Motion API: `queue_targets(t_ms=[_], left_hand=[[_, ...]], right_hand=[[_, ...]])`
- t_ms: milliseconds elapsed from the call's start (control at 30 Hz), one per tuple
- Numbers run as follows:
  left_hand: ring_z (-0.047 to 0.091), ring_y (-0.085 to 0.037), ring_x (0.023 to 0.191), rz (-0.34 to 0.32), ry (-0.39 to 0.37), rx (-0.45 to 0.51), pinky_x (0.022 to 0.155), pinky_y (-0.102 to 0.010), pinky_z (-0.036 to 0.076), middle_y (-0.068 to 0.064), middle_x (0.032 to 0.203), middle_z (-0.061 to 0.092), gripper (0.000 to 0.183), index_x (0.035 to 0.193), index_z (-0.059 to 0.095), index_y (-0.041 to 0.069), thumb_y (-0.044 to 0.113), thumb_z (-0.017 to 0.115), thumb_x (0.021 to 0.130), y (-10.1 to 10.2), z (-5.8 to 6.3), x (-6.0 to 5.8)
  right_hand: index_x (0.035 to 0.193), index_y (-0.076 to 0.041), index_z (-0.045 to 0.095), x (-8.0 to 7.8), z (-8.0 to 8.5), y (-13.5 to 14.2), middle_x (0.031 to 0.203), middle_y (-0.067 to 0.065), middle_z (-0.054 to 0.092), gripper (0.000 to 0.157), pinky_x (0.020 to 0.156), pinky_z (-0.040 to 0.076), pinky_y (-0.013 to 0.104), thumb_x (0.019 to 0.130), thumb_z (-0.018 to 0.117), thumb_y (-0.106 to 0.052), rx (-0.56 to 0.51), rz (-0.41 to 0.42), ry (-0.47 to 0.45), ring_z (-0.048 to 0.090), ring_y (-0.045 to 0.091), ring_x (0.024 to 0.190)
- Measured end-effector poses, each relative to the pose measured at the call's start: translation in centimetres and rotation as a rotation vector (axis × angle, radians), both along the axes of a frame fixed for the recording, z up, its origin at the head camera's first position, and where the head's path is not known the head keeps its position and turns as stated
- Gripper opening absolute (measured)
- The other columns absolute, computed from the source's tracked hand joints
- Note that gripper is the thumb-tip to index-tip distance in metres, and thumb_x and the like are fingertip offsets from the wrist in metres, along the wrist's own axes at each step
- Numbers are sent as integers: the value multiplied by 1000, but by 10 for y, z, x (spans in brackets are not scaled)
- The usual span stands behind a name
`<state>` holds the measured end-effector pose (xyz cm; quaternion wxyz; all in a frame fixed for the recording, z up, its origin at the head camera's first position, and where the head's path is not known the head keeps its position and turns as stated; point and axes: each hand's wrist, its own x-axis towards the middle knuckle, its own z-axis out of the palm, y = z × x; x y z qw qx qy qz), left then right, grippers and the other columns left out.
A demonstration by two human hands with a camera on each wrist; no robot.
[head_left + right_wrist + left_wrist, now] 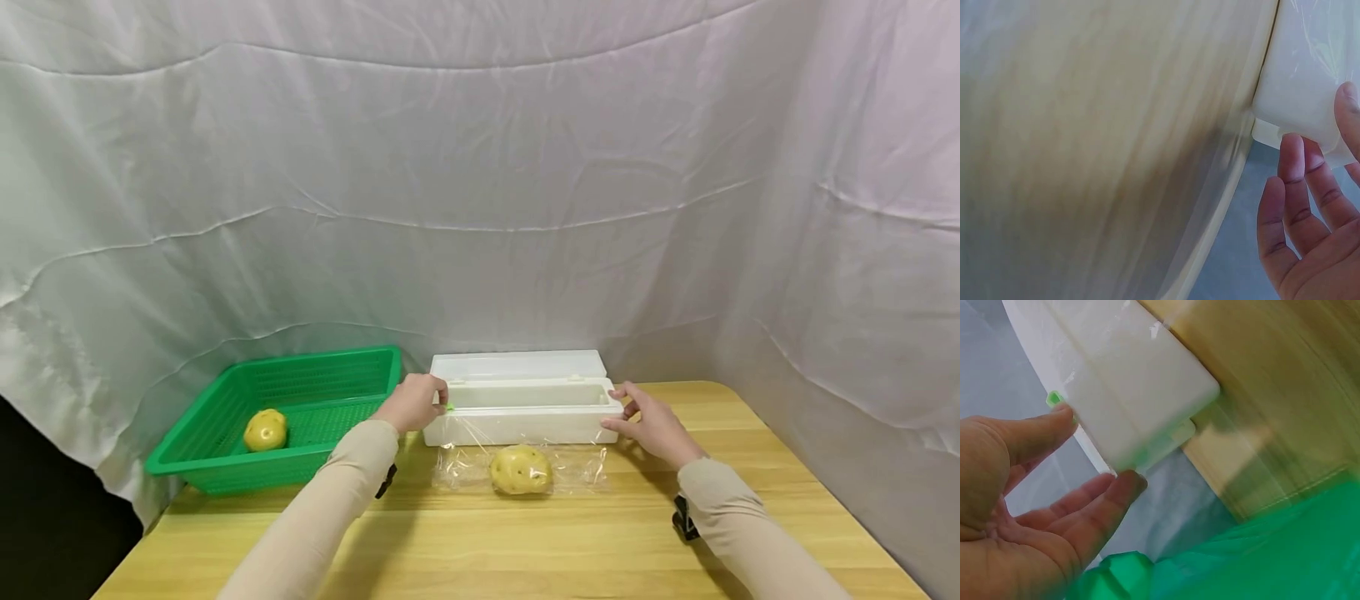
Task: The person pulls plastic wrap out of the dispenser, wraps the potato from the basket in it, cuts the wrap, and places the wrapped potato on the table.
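Holding box [523,427] ends (left hand [412,403], right hand [651,423])

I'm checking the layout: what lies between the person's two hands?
In the head view, an open white box with clear film over its front lies between the left hand and the right hand.

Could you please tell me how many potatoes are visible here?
2. One potato lies in the green basket; the other potato is in front of the white box. The basket's near wall or the left sleeve may hide more.
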<state>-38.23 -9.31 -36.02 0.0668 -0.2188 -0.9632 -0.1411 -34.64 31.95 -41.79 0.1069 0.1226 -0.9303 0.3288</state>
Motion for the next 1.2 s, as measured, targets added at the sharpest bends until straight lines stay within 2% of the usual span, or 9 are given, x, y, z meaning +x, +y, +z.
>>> queue_targets(t_ms=[200,533,733,867,1067,1200], left_hand=[[57,-22,79,-15,-4,-5,74,-37,53,-8,93,73,17,84,68,12,3,80,94,-4,2,1],[58,-18,77,-34,-38,6,75,-35,54,-4,86,70,18,83,68,10,1,78,95,-13,9,6],[47,-17,72,-48,-23,20,70,-33,44,-3,76,58,26,77,60,8,-12,68,91,-21,10,7],[44,-17,69,-51,-32,24,68,-32,42,-2,72,54,28,75,58,8,-13,66,90,-23,11,7],[50,-17,71,-37,-46,22,71,-33,47,-4,77,62,24,77,63,7,-11,68,92,-21,12,6],[60,-21,78,-46,-23,-5,76,-38,56,-10,91,72,11,90,70,2,-9,71,92,-12,13,10]], right_hand=[[139,-4,58,0,-1,0,101,16,69,55,68,50,32,97,82,-29,-10,0,-2,64,17,75],[136,-4,59,-2,-4,3,99,16,70,52,68,50,31,96,83,-28,-14,-5,22,65,19,77],[137,-4,59,-2,-5,3,100,16,70,53,70,50,34,96,83,-28,-19,2,23,66,22,80],[137,-4,59,-1,-4,4,100,16,69,53,70,50,34,96,83,-28,-15,3,17,65,21,79],[139,-3,57,-3,-3,7,99,16,67,54,67,50,31,97,82,-28,-32,21,-18,68,22,74],[141,-2,56,-1,-1,12,98,15,67,57,67,50,31,97,81,-28,-26,26,-40,68,21,74]])
